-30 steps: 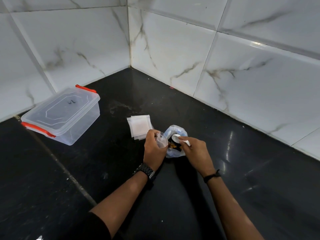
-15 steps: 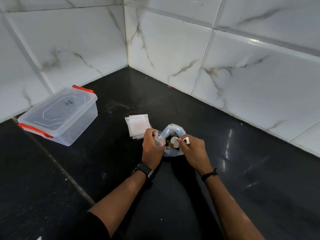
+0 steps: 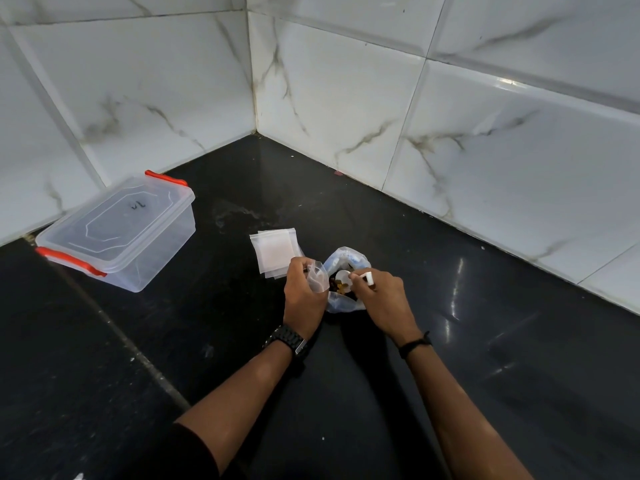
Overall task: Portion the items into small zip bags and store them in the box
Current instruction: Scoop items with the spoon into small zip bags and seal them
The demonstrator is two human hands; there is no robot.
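While the left hand pinches one small clear zip bag and the right hand grips a white plastic scoop in the crumpled plastic supply bag, portioning looks barely begun: spare flat zip bags wait on the black counter, and the clear lidded storage box with red clips sits closed.

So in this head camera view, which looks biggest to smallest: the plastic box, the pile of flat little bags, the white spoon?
1. The plastic box, clearly largest, though it lies farther off.
2. The pile of flat little bags.
3. The white spoon, smallest; the right hand hides part of it, so its full length is unsure.

Black link watch on left wrist, thin black band on right, dark sleeve.
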